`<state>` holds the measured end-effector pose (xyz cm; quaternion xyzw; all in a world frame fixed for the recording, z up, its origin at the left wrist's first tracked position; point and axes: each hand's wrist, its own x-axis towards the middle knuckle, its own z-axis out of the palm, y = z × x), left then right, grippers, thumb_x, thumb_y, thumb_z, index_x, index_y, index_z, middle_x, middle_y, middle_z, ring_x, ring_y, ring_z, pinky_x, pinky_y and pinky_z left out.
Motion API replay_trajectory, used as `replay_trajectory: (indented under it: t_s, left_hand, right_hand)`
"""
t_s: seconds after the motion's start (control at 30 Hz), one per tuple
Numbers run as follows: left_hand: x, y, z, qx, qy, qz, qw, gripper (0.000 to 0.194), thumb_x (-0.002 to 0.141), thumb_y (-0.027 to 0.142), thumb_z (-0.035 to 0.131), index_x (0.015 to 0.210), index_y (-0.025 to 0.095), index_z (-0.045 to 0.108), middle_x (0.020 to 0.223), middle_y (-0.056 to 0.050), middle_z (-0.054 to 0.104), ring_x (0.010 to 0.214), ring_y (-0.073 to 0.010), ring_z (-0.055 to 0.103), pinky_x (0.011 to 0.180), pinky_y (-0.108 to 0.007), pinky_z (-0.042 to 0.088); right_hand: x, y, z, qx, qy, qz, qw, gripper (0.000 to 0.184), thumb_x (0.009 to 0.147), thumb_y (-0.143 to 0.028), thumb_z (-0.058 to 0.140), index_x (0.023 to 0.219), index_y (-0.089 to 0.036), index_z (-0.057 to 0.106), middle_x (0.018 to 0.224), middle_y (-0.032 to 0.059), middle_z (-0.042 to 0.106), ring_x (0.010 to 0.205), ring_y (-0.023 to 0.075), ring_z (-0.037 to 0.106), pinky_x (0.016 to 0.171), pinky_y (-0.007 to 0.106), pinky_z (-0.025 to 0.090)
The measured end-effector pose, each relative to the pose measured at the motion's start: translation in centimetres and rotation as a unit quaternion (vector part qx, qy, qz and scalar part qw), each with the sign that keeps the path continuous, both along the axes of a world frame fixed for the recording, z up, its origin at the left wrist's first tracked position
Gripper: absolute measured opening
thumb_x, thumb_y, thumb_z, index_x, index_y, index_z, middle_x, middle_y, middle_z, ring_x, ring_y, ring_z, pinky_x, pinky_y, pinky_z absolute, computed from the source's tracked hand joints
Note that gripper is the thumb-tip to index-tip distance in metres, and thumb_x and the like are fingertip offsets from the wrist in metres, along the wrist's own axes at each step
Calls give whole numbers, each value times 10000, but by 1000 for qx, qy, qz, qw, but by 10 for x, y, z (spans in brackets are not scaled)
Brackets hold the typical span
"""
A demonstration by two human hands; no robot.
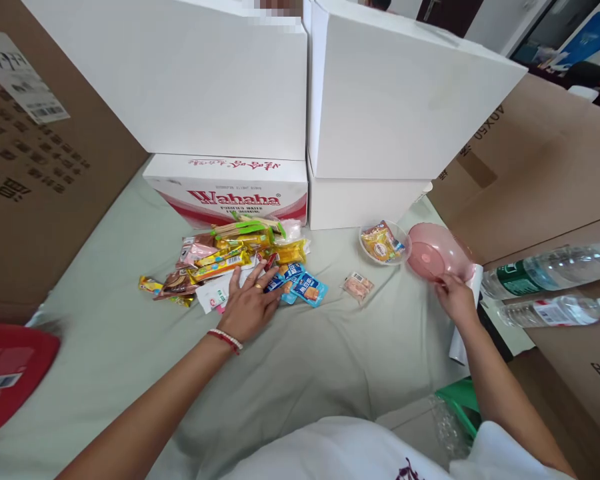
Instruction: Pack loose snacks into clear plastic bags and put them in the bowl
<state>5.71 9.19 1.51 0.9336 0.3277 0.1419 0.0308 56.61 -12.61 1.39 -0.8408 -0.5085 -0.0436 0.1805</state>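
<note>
My left hand (250, 300) lies with fingers spread over the near side of a pile of snack packets (225, 257). Under and beside its fingers are a white packet (213, 293) and several blue snack packets (307, 288). On the right, my right hand (455, 297) pinches the near rim of a pink translucent bowl (443, 247), which looks tilted. Left of that bowl stands a clear round bowl (405, 255) with a yellow-orange snack packet (381, 241) in it. A small clear-wrapped snack (359, 287) lies apart on the cloth between my hands.
White boxes (380, 93) and a Wahaha carton (230, 190) form a wall at the back. Cardboard (45, 180) borders the left side. Two plastic bottles (555, 270) lie at the right. A red object (15, 373) sits at the left edge, and a green item (460, 400) is near my right forearm.
</note>
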Motion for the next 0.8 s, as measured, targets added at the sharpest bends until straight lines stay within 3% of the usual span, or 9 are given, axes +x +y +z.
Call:
replay_trajectory:
  t_s: [0.1,0.2,0.27,0.33,0.43,0.5,0.57,0.67,0.8]
  left_hand:
    - [-5,1,0,0,-13,7,1000,308,939,251,560,1125,353,782,1531,-53,547,1536,-364,302,1221,-692,124]
    - [-12,7,-1,-7,-3,14,1000,365,913,145,527,1074,338,792,1496,-33,585,1532,-352,315,1214,-725,39]
    - [-18,13,-1,-25,8,2,1000,409,882,96,519,1067,343,788,1472,-21,609,1522,-346,337,1202,-743,-12]
    - [-23,16,1,-47,13,-14,999,432,849,77,529,1066,347,785,1429,-16,644,1514,-341,351,1200,-746,-23]
    - [-28,6,7,-53,-17,-1,998,395,829,95,553,1041,328,790,1411,-32,654,1520,-351,334,1208,-737,57]
    - [-30,-14,11,-41,-50,18,998,350,846,119,557,1039,298,786,1452,-58,618,1521,-353,328,1208,-716,145]
    - [-38,-43,11,-36,-75,18,996,323,875,124,535,1028,274,776,1456,-74,607,1510,-334,350,1208,-683,213]
    - [-64,-94,3,-48,-104,27,993,309,905,117,501,1013,258,753,1388,-78,646,1478,-298,403,1200,-629,306]
    - [-118,-159,-21,-61,-144,88,984,295,922,123,492,1059,257,717,1267,-65,698,1376,-264,522,1123,-526,461]
  right_hand:
    - [-30,-45,6,-45,37,57,997,314,906,-353,493,1052,-193,721,1004,123,731,846,265,709,777,392,562]
    - [-61,-70,28,-97,92,118,984,344,940,-408,507,1132,-217,719,1111,119,738,992,281,725,857,408,584]
    - [-83,-70,53,-101,112,142,978,394,938,-444,552,1248,-244,690,1268,115,702,1151,301,685,955,433,564]
    - [-107,-53,80,-75,138,160,975,440,939,-454,590,1339,-279,645,1366,97,657,1242,301,637,1007,423,536]
    - [-147,7,105,-37,218,211,952,305,980,-421,555,1210,-290,706,1177,62,739,1035,238,706,874,333,550]
    - [-173,67,101,-57,249,249,934,269,986,-406,531,1046,-259,748,985,39,765,860,207,702,788,308,529]
    - [-196,135,83,-77,251,234,936,228,949,-346,560,948,-225,753,914,40,766,838,210,686,785,303,506]
    - [-222,228,48,-86,266,91,956,210,930,-297,571,998,-190,739,1078,108,764,1057,257,667,919,329,475]
    - [-247,303,18,-83,301,33,949,402,979,-451,494,1022,-120,718,1097,229,733,1085,337,665,895,399,492]
